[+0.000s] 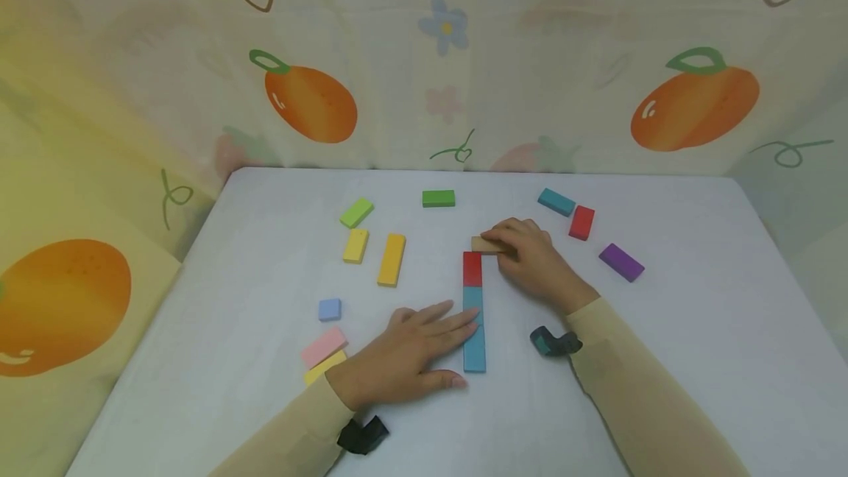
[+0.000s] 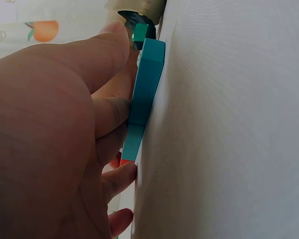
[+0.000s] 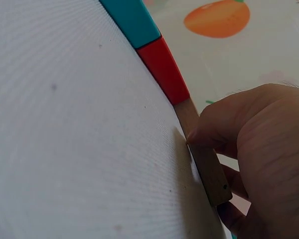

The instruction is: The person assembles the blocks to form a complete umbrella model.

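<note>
A left hand (image 1: pixel 407 355) and a right hand (image 1: pixel 538 263) touch a row of blocks (image 1: pixel 473 269).
Closest, the left hand has its fingers spread out, with two fingertips on the blue blocks (image 1: pixel 474 357). Next comes a red block (image 1: pixel 472 274), touching the blue. At its far end a wooden block (image 1: pixel 482 245) lies sideways, touching the red; the right hand pinches it. Farther off, a green block (image 1: pixel 439 199) lies near the back edge of the white table (image 1: pixel 199 359).

no text, label, brand, number or sign can be read in any view.
</note>
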A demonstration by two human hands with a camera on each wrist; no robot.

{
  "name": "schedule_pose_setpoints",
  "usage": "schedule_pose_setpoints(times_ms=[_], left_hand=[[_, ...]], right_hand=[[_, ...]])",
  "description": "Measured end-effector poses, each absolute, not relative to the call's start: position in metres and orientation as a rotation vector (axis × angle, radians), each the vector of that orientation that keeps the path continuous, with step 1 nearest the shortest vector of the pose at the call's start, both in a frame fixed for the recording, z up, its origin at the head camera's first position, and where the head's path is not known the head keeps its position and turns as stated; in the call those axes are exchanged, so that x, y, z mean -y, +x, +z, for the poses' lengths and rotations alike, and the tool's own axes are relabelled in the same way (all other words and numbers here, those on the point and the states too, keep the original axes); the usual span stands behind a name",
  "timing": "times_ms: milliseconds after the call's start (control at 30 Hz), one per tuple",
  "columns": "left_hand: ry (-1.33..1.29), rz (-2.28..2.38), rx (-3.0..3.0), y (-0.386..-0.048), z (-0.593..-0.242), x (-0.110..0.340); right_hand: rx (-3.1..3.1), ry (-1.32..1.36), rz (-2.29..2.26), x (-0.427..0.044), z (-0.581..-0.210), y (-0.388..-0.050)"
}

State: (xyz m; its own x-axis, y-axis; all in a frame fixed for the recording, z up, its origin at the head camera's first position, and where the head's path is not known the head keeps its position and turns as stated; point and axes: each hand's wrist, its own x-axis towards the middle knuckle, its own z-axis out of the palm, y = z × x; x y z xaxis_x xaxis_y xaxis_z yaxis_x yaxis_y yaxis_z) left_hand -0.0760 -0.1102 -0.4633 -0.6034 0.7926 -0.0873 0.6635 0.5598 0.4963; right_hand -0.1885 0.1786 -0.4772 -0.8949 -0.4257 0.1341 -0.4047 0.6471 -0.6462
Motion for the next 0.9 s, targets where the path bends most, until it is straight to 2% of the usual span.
schedule_pose_setpoints(times_ms=[900], left_hand=[[1.202,0.633,-2.489,-0.0759,-0.4634,0.1109]], right_hand=[[-2.826,-0.731,-1.121,-0.1783,-0.4783,-0.1880]])
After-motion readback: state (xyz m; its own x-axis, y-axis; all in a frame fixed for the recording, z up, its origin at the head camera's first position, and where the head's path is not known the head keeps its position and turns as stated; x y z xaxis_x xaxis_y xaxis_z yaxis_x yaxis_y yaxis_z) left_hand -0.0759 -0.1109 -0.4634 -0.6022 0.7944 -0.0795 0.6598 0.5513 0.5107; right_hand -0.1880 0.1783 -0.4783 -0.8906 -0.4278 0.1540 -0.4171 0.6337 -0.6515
